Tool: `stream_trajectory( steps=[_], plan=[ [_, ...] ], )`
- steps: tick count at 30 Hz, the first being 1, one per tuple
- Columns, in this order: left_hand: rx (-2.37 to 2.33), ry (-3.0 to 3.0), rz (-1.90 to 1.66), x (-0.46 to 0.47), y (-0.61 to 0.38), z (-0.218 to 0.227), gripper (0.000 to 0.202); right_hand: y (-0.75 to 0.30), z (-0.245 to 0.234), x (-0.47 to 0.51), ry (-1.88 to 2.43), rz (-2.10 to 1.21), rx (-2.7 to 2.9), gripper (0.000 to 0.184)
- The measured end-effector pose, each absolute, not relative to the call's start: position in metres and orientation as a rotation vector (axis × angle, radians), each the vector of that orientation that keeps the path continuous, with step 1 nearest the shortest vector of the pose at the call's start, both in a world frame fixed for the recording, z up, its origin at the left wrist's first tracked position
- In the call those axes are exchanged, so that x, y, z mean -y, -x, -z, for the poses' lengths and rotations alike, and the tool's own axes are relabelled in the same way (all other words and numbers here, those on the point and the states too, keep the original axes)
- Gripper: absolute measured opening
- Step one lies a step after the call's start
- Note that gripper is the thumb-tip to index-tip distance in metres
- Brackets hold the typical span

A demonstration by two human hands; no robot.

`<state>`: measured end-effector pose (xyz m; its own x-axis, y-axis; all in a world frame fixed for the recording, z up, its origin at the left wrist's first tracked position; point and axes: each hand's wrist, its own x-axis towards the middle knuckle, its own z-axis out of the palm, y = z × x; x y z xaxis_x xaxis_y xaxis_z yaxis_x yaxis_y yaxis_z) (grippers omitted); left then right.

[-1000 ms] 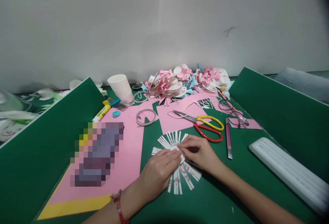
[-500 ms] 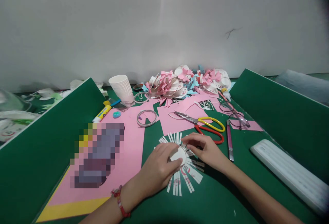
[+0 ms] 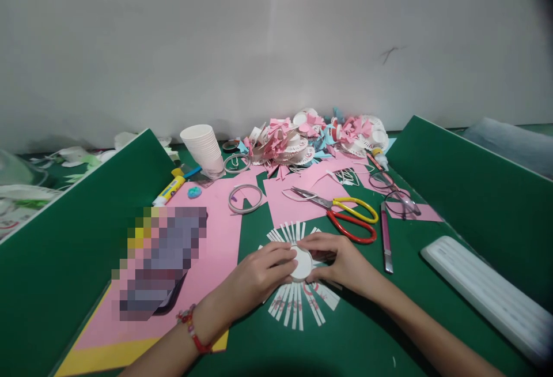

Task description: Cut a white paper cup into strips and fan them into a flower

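A paper-craft worktable: green mat (image 3: pixel 367 331), scissors (image 3: pixel 345 212), glue stick (image 3: pixel 169 190), finished paper flowers (image 3: pixel 315 135).

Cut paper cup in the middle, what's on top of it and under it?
The left hand and right hand grip the cut paper cup at its round base. Its strips fan out flat on the green mat. The hands cover the side strips.

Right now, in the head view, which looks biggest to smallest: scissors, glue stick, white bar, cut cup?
1. white bar, clearly the longest.
2. scissors and cut cup: about alike in span, and the cup is partly covered, so no ranking between them.
3. glue stick.
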<state>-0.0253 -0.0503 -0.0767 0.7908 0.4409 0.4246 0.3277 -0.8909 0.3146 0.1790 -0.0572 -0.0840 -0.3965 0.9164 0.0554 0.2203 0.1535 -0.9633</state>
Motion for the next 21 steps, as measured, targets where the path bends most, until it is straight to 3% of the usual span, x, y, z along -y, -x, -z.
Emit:
stream_trajectory(
  steps=[10,21],
  plan=[
    [-0.643,-2.418,-0.540,0.044,0.040,0.072,0.026,-0.178,0.078,0.059,1.111,-1.266,1.766,0.043],
    [-0.776,-2.557,-0.450,0.061,0.043,0.064,0.037,-0.171,0.081,0.064,1.179,-1.125,1.799,0.038]
  ],
)
